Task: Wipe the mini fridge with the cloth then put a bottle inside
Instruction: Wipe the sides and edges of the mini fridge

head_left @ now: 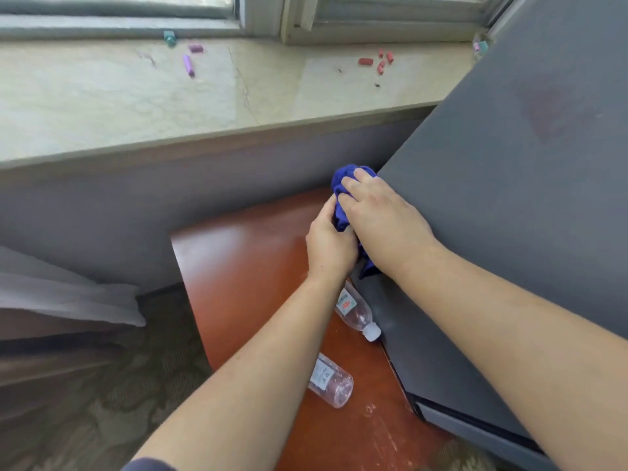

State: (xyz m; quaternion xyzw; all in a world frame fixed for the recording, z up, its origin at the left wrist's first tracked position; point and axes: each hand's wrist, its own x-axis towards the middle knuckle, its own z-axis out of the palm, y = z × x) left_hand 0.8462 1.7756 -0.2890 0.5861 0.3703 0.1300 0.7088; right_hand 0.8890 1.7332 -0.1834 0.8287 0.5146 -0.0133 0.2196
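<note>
The dark grey mini fridge [516, 205] fills the right side, seen from above, its door shut. A bunched blue cloth [341, 188] is pressed at the fridge's left top edge. My right hand [380, 215] lies on top of the cloth, and my left hand [328, 243] grips it from the left side. Two clear plastic bottles lie on their sides on the reddish wooden surface [244, 266]: one with a white cap [355, 312] against the fridge's left wall, another [331, 382] nearer to me.
A marble window sill [136, 96] runs across the back, with small purple, red and teal pieces scattered on it. A grey wall panel sits below it. Patterned carpet [119, 402] and pale fabric [68, 297] lie at the lower left.
</note>
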